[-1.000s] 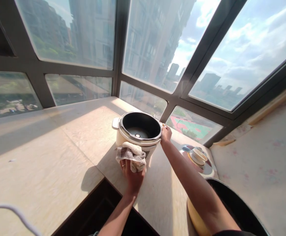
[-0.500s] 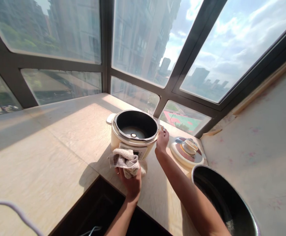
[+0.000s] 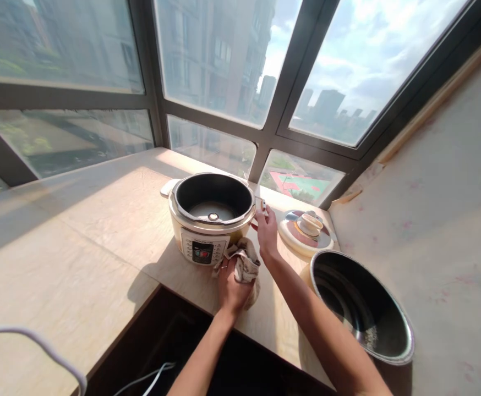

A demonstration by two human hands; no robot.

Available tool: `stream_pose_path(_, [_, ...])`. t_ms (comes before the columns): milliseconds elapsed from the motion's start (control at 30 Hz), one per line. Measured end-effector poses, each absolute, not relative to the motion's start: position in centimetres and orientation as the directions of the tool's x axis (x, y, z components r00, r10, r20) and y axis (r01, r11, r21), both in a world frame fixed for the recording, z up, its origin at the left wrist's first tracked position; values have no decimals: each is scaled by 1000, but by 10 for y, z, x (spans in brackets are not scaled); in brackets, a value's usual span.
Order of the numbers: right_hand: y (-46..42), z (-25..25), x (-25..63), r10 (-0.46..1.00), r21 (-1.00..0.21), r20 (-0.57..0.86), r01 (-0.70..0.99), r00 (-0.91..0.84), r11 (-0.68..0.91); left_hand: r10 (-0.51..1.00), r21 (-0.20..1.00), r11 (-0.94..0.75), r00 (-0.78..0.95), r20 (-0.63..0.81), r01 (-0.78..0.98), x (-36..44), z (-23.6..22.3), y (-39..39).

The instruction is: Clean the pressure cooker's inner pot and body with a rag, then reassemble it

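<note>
An electric pressure cooker (image 3: pixel 202 247) stands upright on the stone ledge, its lid off and its dark inside showing a small round disc at the bottom. My left hand (image 3: pixel 233 286) grips a crumpled grey-beige cloth (image 3: pixel 246 263) and presses it to the cooker's front, right of the control panel. At the cooker's right side, my right hand (image 3: pixel 266 228) has its fingers closed around the side handle (image 3: pixel 262 205). The cooker's round lid (image 3: pixel 306 231) lies on the ledge to the right, knob up.
A dark inner pot (image 3: pixel 362 308) with some pale grains inside stands at the near right, beside my right forearm. A pale cable (image 3: pixel 38 340) curves at the lower left. The ledge's front edge (image 3: pixel 158 289) drops to a dark recess with a thin white wire (image 3: pixel 158 377). Windows border the back.
My left hand has moved the cloth rightward across the cooker's front, so the control panel now shows. My right hand stays at the side handle. The whole view has shifted slightly.
</note>
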State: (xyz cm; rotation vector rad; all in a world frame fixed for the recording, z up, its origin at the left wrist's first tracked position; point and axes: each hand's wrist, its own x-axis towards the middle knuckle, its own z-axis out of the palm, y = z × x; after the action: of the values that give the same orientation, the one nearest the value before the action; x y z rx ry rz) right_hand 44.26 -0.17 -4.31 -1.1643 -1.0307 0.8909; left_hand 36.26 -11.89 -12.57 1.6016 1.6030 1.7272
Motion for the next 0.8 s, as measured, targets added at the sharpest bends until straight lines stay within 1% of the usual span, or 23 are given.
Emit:
stream_pose_path(100, [-19,-49,445,957,-987,101,-94,271,131,816,861,-299,-359,454,410,357,-137,-118])
stream_pose_path(233, [-50,-70,446,964,-991,20,-124,264,55,851,908,-284,-355,387,309,350,-144,-120])
stream_pose_path(367, [-84,-95,453,959,-993,3,-109,282,35,880,934,-260,-339,334,246,347,-148,-125])
stream_pose_path(467, [-111,-113,460,969,-997,14,-74,248,33,876,913,-257,-322,358,315,347,-151,-130])
stream_pose_path(567, [-140,-129,467,982,-999,50,-11,180,53,865,865,-279,-283,416,417,350,-154,-133])
stream_pose_path(667, [-170,-143,476,979,-994,83,81,187,69,860,830,-309,-235,452,464,358,-156,-134])
stream_pose_path(800, [-198,-151,489,948,-975,151,202,281,96,919,855,-264,-152,363,447,377,-157,-131])
